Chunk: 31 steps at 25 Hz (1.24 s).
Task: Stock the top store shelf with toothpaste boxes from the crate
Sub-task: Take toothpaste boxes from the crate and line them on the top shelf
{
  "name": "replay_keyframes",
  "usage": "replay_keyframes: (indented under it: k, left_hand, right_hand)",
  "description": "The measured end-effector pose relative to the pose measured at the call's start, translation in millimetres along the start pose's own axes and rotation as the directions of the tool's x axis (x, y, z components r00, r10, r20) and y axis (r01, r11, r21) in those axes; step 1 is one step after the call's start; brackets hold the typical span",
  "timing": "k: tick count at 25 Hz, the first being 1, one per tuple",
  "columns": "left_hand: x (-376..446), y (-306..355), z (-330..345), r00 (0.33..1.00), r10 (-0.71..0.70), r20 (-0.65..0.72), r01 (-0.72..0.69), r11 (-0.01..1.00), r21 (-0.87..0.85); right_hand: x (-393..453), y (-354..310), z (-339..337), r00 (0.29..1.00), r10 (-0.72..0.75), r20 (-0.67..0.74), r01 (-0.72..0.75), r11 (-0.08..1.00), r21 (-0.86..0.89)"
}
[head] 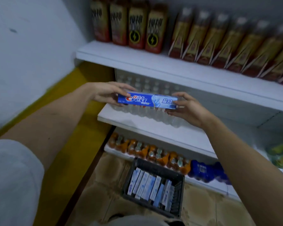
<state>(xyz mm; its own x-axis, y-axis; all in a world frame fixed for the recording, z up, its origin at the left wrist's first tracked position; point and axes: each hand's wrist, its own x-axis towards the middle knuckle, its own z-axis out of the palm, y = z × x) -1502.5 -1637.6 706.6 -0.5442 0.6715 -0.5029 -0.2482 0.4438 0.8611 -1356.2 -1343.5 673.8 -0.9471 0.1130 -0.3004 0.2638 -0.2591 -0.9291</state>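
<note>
A blue toothpaste box (pixel 147 100) is held level in the air in front of the shelves, label facing me. My left hand (pixel 108 93) grips its left end and my right hand (pixel 185 108) grips its right end. Down on the floor stands a dark plastic crate (pixel 176 199) with several more pale blue toothpaste boxes (pixel 147 185) standing on edge inside. The shelf (pixel 137 61) highest in view carries drink bottles and cartons; no higher shelf shows in the frame.
Red and gold drink bottles (pixel 137 25) and slanted cartons (pixel 235 44) fill the upper shelf. Clear bottles (pixel 147 85) sit on the middle shelf, orange bottles (pixel 147 152) and a blue pack (pixel 206 172) on the lowest. A white wall with yellow base is at left.
</note>
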Motion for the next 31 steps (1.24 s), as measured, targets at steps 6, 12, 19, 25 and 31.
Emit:
replay_keyframes:
  k: [6, 12, 19, 25, 31]
  left_hand:
    - [-39.6, 121.6, -4.6, 0.942, 0.291, -0.167, -0.313, 0.942, -0.122]
    - [-91.5, 237.7, 1.8, 0.805, 0.557, -0.205, -0.567, 0.823, 0.008]
    - [-119.6, 311.1, -9.6, 0.650, 0.672, -0.356, -0.704, 0.709, 0.053]
    - [-96.7, 369.2, -38.5, 0.440, 0.791, -0.426, -0.700, 0.599, 0.389]
    - [-49.8, 411.9, -74.1, 0.384, 0.821, -0.423, -0.449, 0.566, 0.691]
  right_hand:
    - [-14.9, -123.2, -1.6, 0.974, -0.227, 0.018, 0.228, 0.973, -0.032]
    - [-55.4, -268.1, 5.6, 0.879, -0.459, 0.131, 0.477, 0.848, -0.231]
    - [-84.6, -352.1, 34.6, 0.794, -0.573, 0.201, 0.607, 0.737, -0.298]
    - [-59.3, -409.5, 58.1, 0.689, -0.722, 0.064, 0.649, 0.575, -0.498]
    - [11.7, -433.9, 72.5, 0.629, -0.773, -0.081, 0.433, 0.435, -0.789]
